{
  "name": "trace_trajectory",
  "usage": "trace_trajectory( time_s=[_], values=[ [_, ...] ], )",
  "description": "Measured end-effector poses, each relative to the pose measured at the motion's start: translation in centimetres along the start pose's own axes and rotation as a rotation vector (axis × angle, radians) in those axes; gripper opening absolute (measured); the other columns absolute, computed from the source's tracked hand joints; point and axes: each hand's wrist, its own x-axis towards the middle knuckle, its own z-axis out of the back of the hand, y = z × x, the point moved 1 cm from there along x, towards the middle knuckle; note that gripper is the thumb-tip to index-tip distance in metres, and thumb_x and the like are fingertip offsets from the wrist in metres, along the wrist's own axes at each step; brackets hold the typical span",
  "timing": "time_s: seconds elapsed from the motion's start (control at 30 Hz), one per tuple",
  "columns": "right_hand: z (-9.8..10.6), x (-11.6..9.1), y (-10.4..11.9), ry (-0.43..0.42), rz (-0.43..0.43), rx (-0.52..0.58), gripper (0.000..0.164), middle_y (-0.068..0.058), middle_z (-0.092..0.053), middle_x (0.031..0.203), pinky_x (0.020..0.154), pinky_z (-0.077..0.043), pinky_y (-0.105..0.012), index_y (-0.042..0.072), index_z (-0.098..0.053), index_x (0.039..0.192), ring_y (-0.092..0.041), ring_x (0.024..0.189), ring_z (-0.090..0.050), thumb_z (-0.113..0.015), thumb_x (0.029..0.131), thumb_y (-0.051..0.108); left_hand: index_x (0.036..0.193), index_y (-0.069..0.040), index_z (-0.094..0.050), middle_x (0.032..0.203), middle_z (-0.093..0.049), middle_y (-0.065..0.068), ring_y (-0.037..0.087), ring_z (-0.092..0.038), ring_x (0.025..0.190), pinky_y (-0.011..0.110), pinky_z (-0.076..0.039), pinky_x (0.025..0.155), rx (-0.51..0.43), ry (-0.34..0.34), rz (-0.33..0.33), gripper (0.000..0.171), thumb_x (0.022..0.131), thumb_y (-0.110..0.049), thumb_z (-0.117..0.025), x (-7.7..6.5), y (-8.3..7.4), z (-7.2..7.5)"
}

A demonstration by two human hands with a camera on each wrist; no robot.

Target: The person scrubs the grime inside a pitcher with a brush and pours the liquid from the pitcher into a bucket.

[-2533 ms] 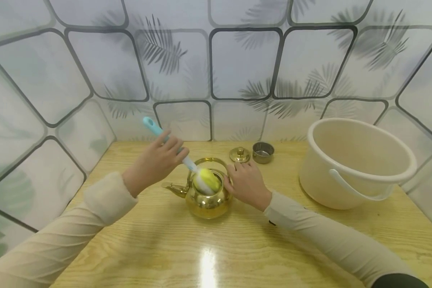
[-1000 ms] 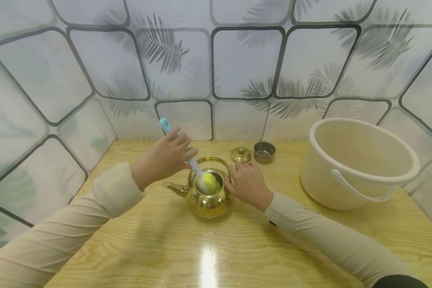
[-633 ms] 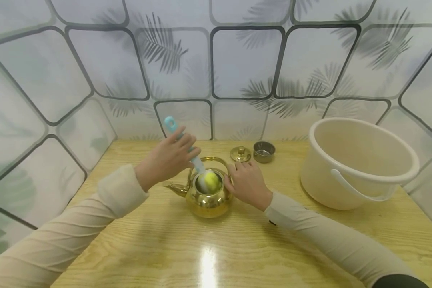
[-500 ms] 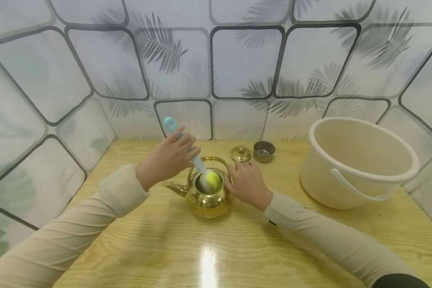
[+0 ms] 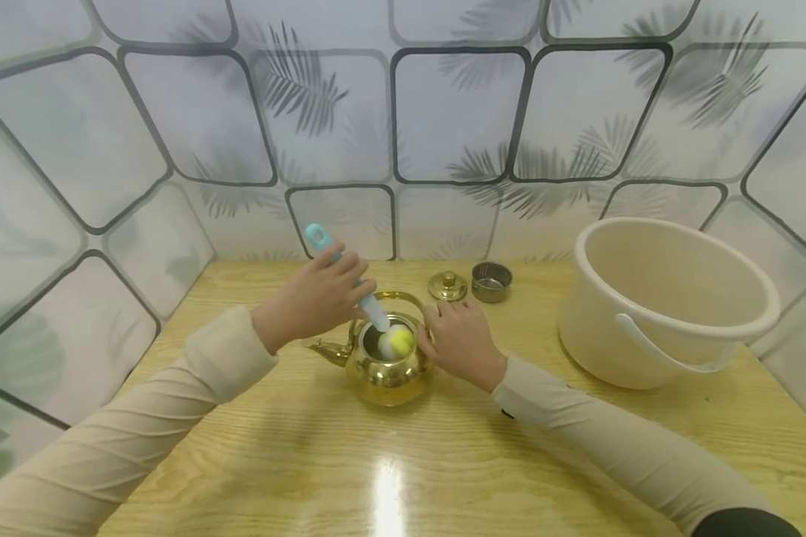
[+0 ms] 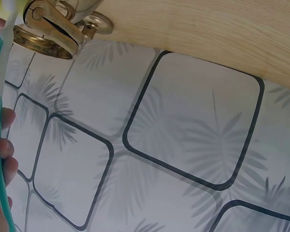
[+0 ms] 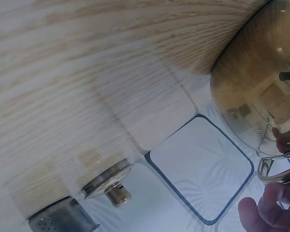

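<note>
The left hand (image 5: 317, 298) grips the brush (image 5: 376, 314), its head (image 5: 399, 342) inside the kettle (image 5: 386, 384) on the table (image 5: 295, 470); the right hand (image 5: 462, 339) holds the kettle handle (image 5: 399, 295), and I'd want that grip firm for slow, circling scrubs

A light blue brush (image 5: 377, 315), its head (image 5: 399, 341) yellow and white, contrasts with a polished gold kettle (image 5: 387, 384). The lid (image 5: 447, 286) matches in gold; a strainer (image 5: 491, 291) is silver-grey, dotted with dark holes. The bucket (image 5: 618, 356) is plain cream, its handle (image 5: 650, 348) white. Sleeves (image 5: 127, 425) are cream too, the table (image 5: 309, 462) honey-yellow with streaky wood grain. Dark and pale grey rounded outlines and grey palm-like leaves (image 5: 301, 86) pattern the whitish wall (image 5: 457, 127), tinged green at left.
</note>
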Motion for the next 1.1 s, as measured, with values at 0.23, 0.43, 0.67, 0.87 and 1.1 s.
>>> trace_trajectory(
  time_s=[0.23, 0.43, 0.67, 0.87, 1.1],
  values=[
    [0.0, 0.0, -0.1, 0.011, -0.003, 0.002, 0.018, 0.000, -0.049, 0.056, 0.052, -0.039, -0.031, 0.011, -0.057, 0.073, -0.013, 0.046, -0.044, -0.060, 0.082, 0.027, 0.095, -0.015, -0.056, 0.103, -0.063, 0.005, 0.021, -0.052, 0.097, 0.040, -0.036, 0.097, -0.027, 0.010, -0.038, 0.046, 0.078, -0.056, -0.064, 0.0, 0.2, 0.3],
    [0.1, 0.0, -0.1, 0.012, -0.003, -0.001, 0.019, 0.000, -0.050, 0.056, 0.052, -0.039, -0.031, 0.011, -0.057, 0.073, -0.014, 0.046, -0.046, -0.062, 0.081, 0.028, 0.099, -0.016, -0.057, 0.103, -0.063, 0.005, 0.021, -0.053, 0.098, 0.040, -0.036, 0.100, -0.019, 0.026, -0.076, 0.046, 0.079, -0.057, -0.061, 0.1, 0.4, 0.6],
    [0.1, -0.1, 0.0, 0.015, -0.004, -0.001, 0.020, 0.000, -0.052, 0.058, 0.054, -0.040, -0.032, 0.011, -0.057, 0.074, -0.014, 0.048, -0.047, -0.061, 0.082, 0.029, 0.100, -0.018, -0.058, 0.105, -0.063, 0.005, 0.021, -0.055, 0.103, 0.040, -0.037, 0.102, -0.001, 0.056, -0.129, 0.043, 0.080, -0.057, -0.061, 0.6, 0.7, 1.1],
    [0.1, -0.1, 0.0, 0.003, 0.000, 0.005, 0.020, 0.000, -0.050, 0.057, 0.052, -0.039, -0.031, 0.011, -0.056, 0.073, -0.014, 0.046, -0.046, -0.064, 0.080, 0.028, 0.094, -0.019, -0.058, 0.099, -0.063, 0.002, 0.020, -0.055, 0.098, 0.038, -0.035, 0.101, 0.020, 0.088, -0.169, 0.043, 0.078, -0.059, -0.062, 1.5, 1.0, 1.6],
    [0.2, -0.1, 0.0, 0.008, 0.000, -0.002, 0.019, 0.000, -0.051, 0.056, 0.053, -0.040, -0.031, 0.011, -0.057, 0.074, -0.013, 0.046, -0.046, -0.062, 0.081, 0.028, 0.088, -0.019, -0.057, 0.096, -0.062, 0.002, 0.020, -0.054, 0.097, 0.038, -0.034, 0.101, 0.057, 0.125, -0.183, 0.043, 0.078, -0.061, -0.059, 2.0, 1.1, 1.9]
  ],
)
